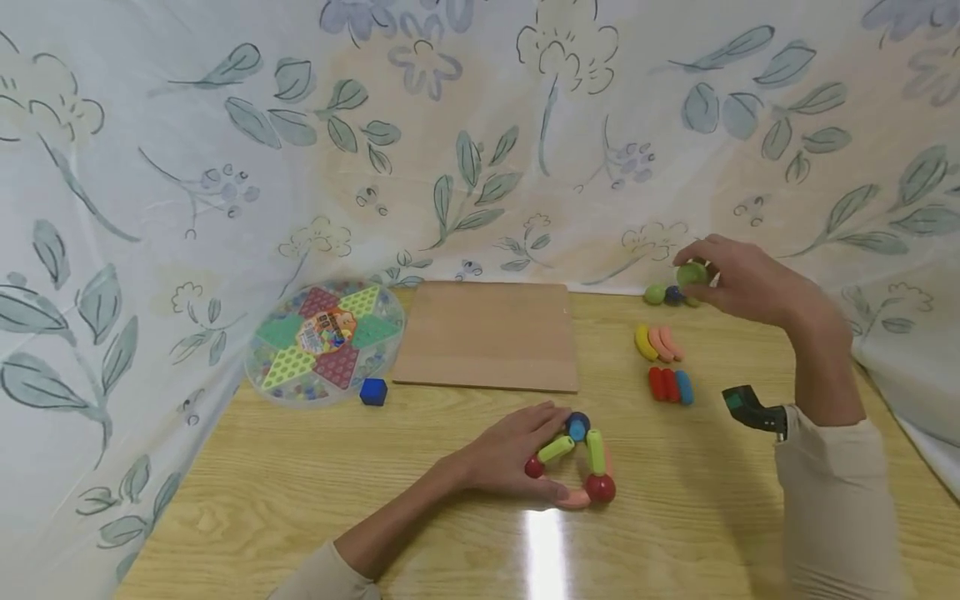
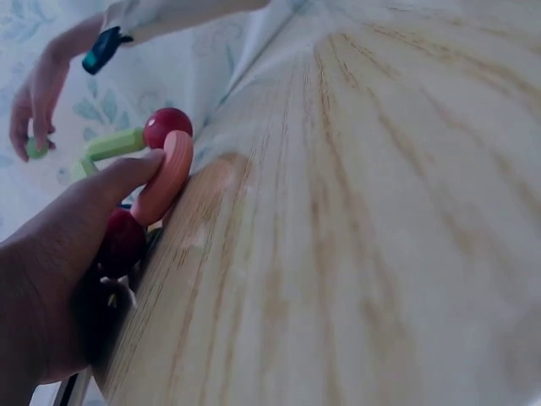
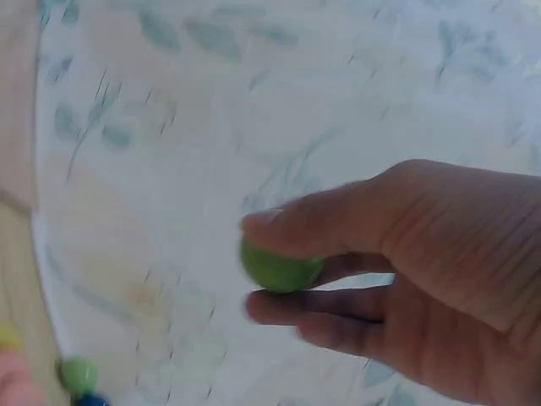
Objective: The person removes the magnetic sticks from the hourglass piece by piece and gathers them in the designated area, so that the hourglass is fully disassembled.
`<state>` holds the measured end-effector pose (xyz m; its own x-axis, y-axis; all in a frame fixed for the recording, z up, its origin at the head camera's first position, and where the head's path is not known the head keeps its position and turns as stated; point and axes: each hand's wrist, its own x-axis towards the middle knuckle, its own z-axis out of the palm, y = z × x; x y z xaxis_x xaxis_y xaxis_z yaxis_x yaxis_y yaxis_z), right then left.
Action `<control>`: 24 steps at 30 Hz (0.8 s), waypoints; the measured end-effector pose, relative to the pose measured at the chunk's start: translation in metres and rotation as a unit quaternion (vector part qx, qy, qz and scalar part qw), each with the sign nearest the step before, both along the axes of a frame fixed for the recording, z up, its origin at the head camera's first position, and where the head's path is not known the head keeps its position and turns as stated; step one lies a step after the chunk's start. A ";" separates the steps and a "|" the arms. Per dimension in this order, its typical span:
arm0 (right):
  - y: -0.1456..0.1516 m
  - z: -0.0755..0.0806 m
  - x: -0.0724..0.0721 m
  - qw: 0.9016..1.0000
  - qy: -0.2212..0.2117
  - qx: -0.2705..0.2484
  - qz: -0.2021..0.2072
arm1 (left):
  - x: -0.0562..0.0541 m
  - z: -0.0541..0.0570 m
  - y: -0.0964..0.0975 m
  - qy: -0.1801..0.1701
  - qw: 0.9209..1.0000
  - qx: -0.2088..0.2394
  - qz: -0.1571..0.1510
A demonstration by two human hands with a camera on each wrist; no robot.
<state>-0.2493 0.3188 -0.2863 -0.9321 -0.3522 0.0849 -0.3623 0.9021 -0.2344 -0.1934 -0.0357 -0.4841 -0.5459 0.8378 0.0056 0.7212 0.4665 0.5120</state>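
Note:
My right hand (image 1: 750, 279) pinches a green ball (image 3: 283, 266) between thumb and fingers, raised above the table's back right. Below it a small row of balls, including a light green ball (image 1: 655, 294) and a dark blue ball (image 1: 672, 295), lies along the back edge. My left hand (image 1: 513, 454) holds the left side of a ball-and-stick frame on the table. Its thumb presses a pink curved stick (image 2: 165, 179). The frame has two red balls, one being the front red ball (image 1: 601, 487), a blue ball (image 1: 578, 423) and light green sticks (image 1: 596, 452) sloping upward.
Yellow and pink curved sticks (image 1: 656, 342) and red and blue short sticks (image 1: 671, 385) lie in rows at right. A brown board (image 1: 487, 335) lies at the back middle. Left of it are a round star-patterned game board (image 1: 324, 342) and a blue cube (image 1: 373, 392).

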 end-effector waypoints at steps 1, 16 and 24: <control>0.008 -0.001 -0.007 1.000 0.003 -0.002 -0.013 | -0.001 -0.001 0.000 0.004 1.000 0.001 -0.003; 0.115 -0.094 -0.087 0.986 0.006 -0.092 -0.137 | 0.002 0.000 -0.001 -0.005 1.000 -0.027 0.009; 0.135 -0.132 -0.094 0.978 -0.046 -0.077 -0.188 | 0.000 -0.002 0.000 0.008 1.000 -0.020 -0.002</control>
